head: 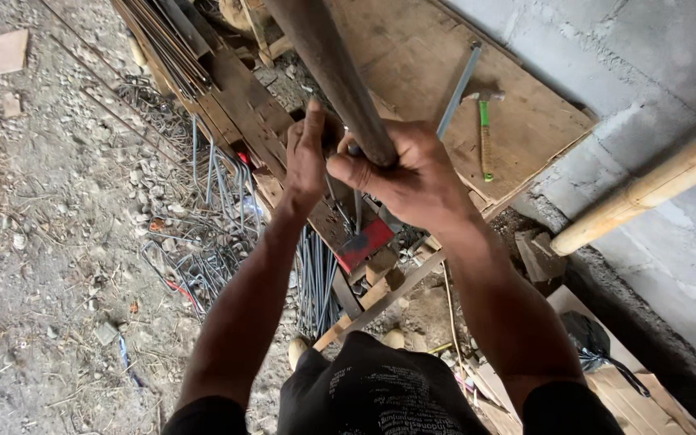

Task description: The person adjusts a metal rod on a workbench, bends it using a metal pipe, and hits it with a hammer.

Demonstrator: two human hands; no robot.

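While both arms reach forward over a plank workbench [412,48], my right hand [412,173] is wrapped tight around a thick, dark metal pipe [328,60], fingers curled over its lower end; the pipe rises steeply from the fist toward the top edge of the view. My left hand [306,157] sits just beside the right, thumb raised, fingers closed around something on the bench that I cannot make out; a thin steel rod [357,211] shows below the two hands, running down toward a red plate [366,243] fixed at the bench's near edge. On the boards to the right lie a hammer with a green handle [485,133] and, just beside it, a long grey metal bar [458,87], both well apart from my hands. A bundle of straight steel rods [316,282] hangs below the bench edge; bent wire stirrups [211,209] lie in a tangle on the gravel ground [50,201] to the left. A bamboo pole [646,189] slants across the grey block wall [654,72] at right; a black bag [586,338] rests on boards near my right elbow.
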